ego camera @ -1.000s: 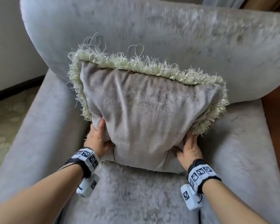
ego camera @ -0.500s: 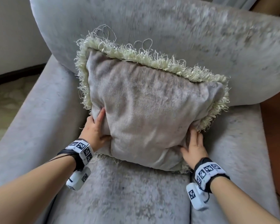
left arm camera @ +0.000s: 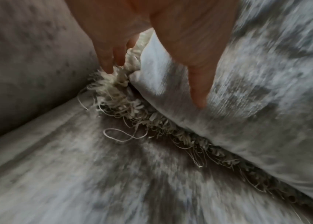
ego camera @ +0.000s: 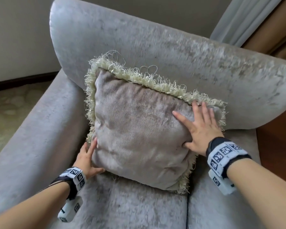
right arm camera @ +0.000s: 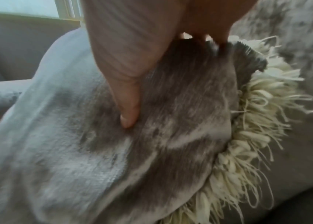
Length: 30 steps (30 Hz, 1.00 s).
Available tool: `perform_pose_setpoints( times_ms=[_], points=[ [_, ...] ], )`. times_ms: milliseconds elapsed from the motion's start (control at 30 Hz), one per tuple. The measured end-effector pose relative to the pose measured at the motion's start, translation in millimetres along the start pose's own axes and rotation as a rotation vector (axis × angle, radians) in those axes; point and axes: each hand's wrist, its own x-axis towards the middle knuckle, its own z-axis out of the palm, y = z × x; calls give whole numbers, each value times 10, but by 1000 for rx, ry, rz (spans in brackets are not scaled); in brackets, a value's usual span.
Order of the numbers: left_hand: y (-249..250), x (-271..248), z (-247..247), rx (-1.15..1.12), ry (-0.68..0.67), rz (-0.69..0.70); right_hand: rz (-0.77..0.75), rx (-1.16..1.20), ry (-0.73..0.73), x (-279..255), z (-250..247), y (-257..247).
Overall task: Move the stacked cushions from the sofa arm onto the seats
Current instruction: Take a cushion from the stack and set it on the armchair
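A grey velvet cushion point(ego camera: 139, 129) with a cream fringe leans on the sofa's back cushion point(ego camera: 172, 52), its lower edge on the seat point(ego camera: 125, 204). My right hand point(ego camera: 198, 126) lies flat on the cushion's upper right face, fingers spread, thumb point(right arm camera: 128, 112) pressed into the fabric point(right arm camera: 75, 151). My left hand point(ego camera: 87, 157) touches the cushion's lower left edge with straight fingers point(left arm camera: 107, 60) at the fringe point(left arm camera: 117, 94), thumb on the velvet face point(left arm camera: 267, 121). The sofa arm point(ego camera: 36, 129) on the left bears no cushion in view.
A second seat section point(ego camera: 221, 212) lies to the right of a seam. Patterned carpet point(ego camera: 5, 113) shows beyond the sofa arm, a brown wooden surface point(ego camera: 277, 146) at the right, and curtains point(ego camera: 248, 20) behind the backrest.
My right hand left the cushion's lower right corner and moved up onto its face, spread flat. The left hand stays at the lower left edge. The cushion now leans more upright.
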Motion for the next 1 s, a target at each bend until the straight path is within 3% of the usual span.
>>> perform_pose_setpoints(
  times_ms=[167,367,567,800,1000],
  points=[
    [14,244,248,-119,60,113,-16,17,-95,245,159,-1],
    [39,357,253,-115,59,91,-32,43,91,369,430,-14],
    [126,263,159,-81,51,98,13,41,112,250,410,-64],
    [363,-75,-155,28,96,201,129,94,139,-176,330,-71],
    [822,-184,-868,241,138,299,268,253,232,-643,204,65]
  ],
)
